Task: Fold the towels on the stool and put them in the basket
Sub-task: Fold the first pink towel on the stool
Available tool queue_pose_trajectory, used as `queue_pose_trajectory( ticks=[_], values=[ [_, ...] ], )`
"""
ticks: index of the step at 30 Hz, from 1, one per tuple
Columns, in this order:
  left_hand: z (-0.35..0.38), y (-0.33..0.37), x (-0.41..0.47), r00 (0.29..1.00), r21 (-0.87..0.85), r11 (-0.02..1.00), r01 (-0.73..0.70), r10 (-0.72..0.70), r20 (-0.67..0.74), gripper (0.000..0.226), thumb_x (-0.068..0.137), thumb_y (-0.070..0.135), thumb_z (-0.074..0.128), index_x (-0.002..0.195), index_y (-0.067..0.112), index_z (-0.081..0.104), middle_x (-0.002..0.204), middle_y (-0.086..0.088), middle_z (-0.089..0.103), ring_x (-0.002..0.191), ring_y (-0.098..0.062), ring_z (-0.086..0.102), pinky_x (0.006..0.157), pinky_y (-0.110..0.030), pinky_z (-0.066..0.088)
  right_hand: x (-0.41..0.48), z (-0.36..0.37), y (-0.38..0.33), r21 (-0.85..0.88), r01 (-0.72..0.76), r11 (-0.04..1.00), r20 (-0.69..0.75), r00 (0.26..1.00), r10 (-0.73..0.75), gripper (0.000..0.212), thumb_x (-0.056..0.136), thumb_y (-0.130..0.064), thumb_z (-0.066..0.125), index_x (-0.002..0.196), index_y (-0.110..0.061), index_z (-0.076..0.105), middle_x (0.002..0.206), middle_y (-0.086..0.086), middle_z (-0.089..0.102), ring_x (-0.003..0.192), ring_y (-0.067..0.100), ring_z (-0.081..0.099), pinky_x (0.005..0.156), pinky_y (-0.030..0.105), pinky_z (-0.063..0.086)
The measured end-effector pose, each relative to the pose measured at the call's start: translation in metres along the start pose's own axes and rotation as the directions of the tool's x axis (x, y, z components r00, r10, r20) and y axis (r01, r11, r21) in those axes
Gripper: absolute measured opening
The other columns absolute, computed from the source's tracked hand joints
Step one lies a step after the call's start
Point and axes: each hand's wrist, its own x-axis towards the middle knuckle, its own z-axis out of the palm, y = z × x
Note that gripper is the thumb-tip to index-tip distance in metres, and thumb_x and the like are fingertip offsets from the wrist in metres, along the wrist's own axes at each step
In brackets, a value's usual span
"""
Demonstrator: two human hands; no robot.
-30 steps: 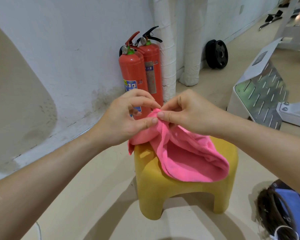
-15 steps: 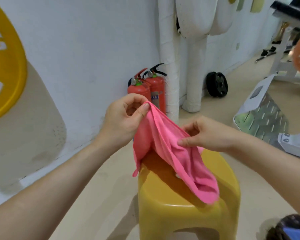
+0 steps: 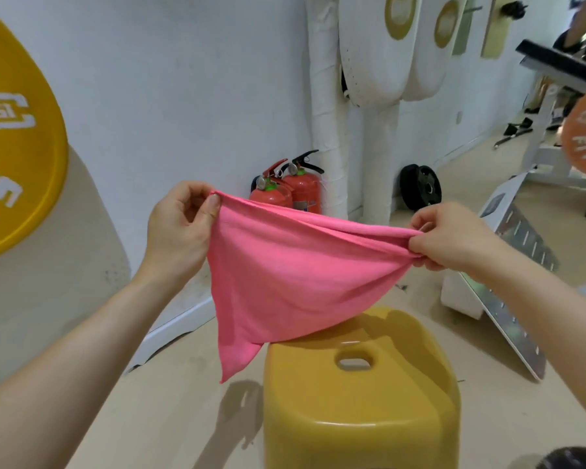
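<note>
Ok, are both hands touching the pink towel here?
Touching. The head view shows the left hand pinching the pink towel at its top left corner between thumb and fingers, and the right hand gripping its bunched right end.

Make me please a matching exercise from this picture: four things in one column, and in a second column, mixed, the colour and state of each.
Things:
1. towel
2. stool
3. extinguishers
4. plate

Colours and states:
a. yellow, with a slot in its top
b. black, round, standing on its edge
c. pink, pinched by the left hand and the right hand, spread between them
d. red, two side by side

Pairs: 1-c, 2-a, 3-d, 4-b
</note>
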Motion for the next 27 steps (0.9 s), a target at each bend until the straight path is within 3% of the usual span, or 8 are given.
queue_pose_trajectory(
  ticks=[3, 7, 11, 15, 18, 21, 24, 27],
  values=[
    [0.0, 0.003, -0.003, 1.0, -0.006, 1.0, -0.003, 0.003, 0.015, 0.024, 0.094, 0.012, 0.057, 0.084, 0.034, 0.057, 0.079, 0.01, 0.059, 0.072, 0.0, 0.055, 0.068, -0.015, 0.044, 0.0, 0.01, 0.001, 0.234, -0.073, 0.97, -0.047, 0.995, 0.086, 0.015, 0.076, 0.01, 0.052, 0.075, -0.003, 0.058, 0.07, 0.016, 0.062, 0.058, 0.026, 0.064, 0.056, 0.035, 0.06],
    [-0.003, -0.003, -0.008, 0.999, 0.015, 0.999, 0.036, -0.036, 0.009, 0.024, 0.094, 0.013, 0.056, 0.084, 0.035, 0.056, 0.079, 0.012, 0.059, 0.071, 0.003, 0.054, 0.069, -0.014, 0.044, -0.003, 0.012, 0.001, 0.598, -0.381, 0.705, 0.325, 0.92, 0.221, 0.016, 0.082, 0.009, 0.05, 0.076, -0.004, 0.057, 0.065, 0.008, 0.053, 0.052, 0.014, 0.055, 0.045, 0.022, 0.054],
    [-0.001, -0.014, -0.012, 0.996, 0.044, 0.995, 0.087, -0.087, -0.005, 0.025, 0.094, 0.013, 0.055, 0.083, 0.035, 0.054, 0.079, 0.013, 0.058, 0.07, 0.005, 0.054, 0.068, -0.012, 0.043, -0.007, 0.009, 0.009, 0.759, -0.389, 0.522, 0.43, 0.902, 0.047, 0.023, 0.08, -0.001, 0.058, 0.061, -0.01, 0.064, 0.047, -0.003, 0.049, 0.042, 0.004, 0.05, 0.043, 0.017, 0.051],
    [-0.002, -0.018, -0.013, 0.992, 0.037, 0.992, 0.124, -0.122, -0.037, 0.025, 0.094, 0.013, 0.054, 0.083, 0.035, 0.054, 0.079, 0.013, 0.057, 0.067, 0.009, 0.053, 0.065, -0.008, 0.041, -0.01, 0.004, 0.006, 0.853, -0.405, 0.329, 0.482, 0.853, -0.199, 0.025, 0.061, -0.024, 0.077, 0.08, -0.011, 0.067, 0.066, -0.001, 0.062, 0.061, 0.009, 0.06, 0.057, 0.021, 0.054],
    [-0.001, -0.021, -0.011, 0.987, -0.01, 0.988, 0.155, -0.155, -0.035, 0.024, 0.094, 0.012, 0.054, 0.082, 0.033, 0.055, 0.076, 0.011, 0.057, 0.065, 0.005, 0.052, 0.066, -0.016, 0.042, -0.011, 0.001, 0.001, 0.881, -0.43, 0.199, 0.468, 0.857, -0.217, 0.017, 0.072, -0.026, 0.061, 0.074, -0.01, 0.067, 0.073, 0.003, 0.062, 0.067, 0.013, 0.06, 0.061, 0.023, 0.054],
    [-0.01, -0.02, -0.006, 0.969, -0.111, 0.963, 0.245, -0.241, 0.044, 0.025, 0.095, 0.007, 0.054, 0.081, 0.027, 0.059, 0.065, 0.008, 0.06, 0.059, -0.005, 0.05, 0.064, -0.028, 0.041, -0.009, -0.005, -0.001, 0.827, -0.343, 0.445, 0.427, 0.898, -0.101, 0.016, 0.084, -0.01, 0.052, 0.075, -0.008, 0.065, 0.058, 0.002, 0.053, 0.051, 0.007, 0.055, 0.058, 0.022, 0.057],
    [-0.019, -0.017, -0.002, 0.948, -0.099, 0.964, 0.246, -0.218, 0.233, 0.028, 0.094, 0.0, 0.053, 0.08, 0.023, 0.06, 0.057, 0.011, 0.064, 0.055, -0.004, 0.054, 0.064, -0.026, 0.047, -0.001, -0.008, 0.006, 0.218, -0.116, 0.969, 0.2, 0.977, 0.072, 0.021, 0.079, -0.003, 0.062, 0.06, -0.009, 0.057, 0.054, 0.01, 0.056, 0.052, 0.015, 0.057, 0.047, 0.02, 0.049],
    [-0.012, -0.012, -0.003, 0.93, 0.023, 0.986, 0.162, -0.16, 0.33, 0.031, 0.092, -0.002, 0.054, 0.076, 0.023, 0.061, 0.059, 0.016, 0.065, 0.056, 0.001, 0.054, 0.063, -0.015, 0.046, 0.008, 0.001, 0.014, -0.377, -0.085, 0.922, -0.181, 0.983, 0.016, 0.014, 0.071, -0.012, 0.057, 0.058, -0.006, 0.056, 0.06, 0.009, 0.068, 0.064, 0.026, 0.063, 0.053, 0.025, 0.046]
  ],
)
